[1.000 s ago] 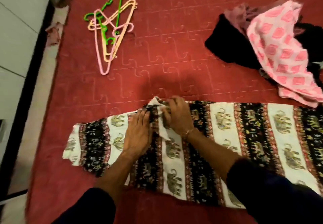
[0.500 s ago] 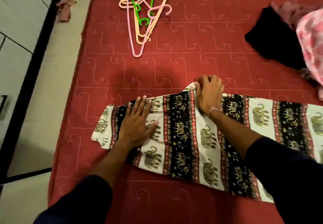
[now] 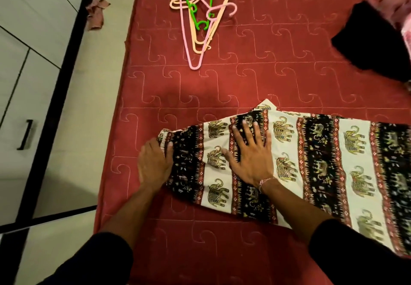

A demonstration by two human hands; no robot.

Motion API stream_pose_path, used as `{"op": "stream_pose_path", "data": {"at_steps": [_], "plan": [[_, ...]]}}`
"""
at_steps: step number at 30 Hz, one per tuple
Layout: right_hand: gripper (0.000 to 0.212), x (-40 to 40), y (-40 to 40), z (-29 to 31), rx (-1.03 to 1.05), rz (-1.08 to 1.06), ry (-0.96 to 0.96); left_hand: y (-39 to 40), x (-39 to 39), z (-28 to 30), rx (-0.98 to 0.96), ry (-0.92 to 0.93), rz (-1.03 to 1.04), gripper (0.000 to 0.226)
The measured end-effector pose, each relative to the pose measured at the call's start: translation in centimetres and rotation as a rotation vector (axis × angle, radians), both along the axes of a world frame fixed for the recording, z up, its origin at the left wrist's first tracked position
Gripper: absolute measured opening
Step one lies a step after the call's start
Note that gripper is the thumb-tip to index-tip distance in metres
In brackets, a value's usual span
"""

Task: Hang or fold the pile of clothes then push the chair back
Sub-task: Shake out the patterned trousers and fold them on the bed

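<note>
Your left hand grips the gathered left end of the black-and-white elephant-print cloth, lying across the near right of the red quilted mattress. Your right hand presses flat on it, fingers spread. Tangled pink, peach and green plastic hangers lie far off.

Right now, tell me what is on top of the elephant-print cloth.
The right hand lies flat on the elephant-print cloth; the left hand holds its left end. The fabric beneath the right palm is hidden.
</note>
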State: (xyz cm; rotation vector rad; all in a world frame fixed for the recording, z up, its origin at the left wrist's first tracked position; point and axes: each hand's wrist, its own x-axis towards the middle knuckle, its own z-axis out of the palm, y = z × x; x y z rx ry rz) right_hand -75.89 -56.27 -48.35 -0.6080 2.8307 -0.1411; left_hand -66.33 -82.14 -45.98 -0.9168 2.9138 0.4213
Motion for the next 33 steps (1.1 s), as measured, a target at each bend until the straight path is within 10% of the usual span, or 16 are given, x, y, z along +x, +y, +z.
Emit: {"op": "stream_pose_path", "data": {"at_steps": [13,19,33], "plan": [[0.078,9.2,-14.0,2.6,-0.306,0.393,0.076,-7.1,0.3,2.2,0.916,0.084,0.177,0.018],[0.033,8.8,-15.6,1.8,-0.349,0.272,0.135,-8.2,1.3,1.7,1.033,0.080,0.170,0.020],[0.051,10.0,-18.3,3.5,-0.786,-0.090,-0.083,-8.8,1.8,2.4,1.085,0.092,0.170,0.017]]}}
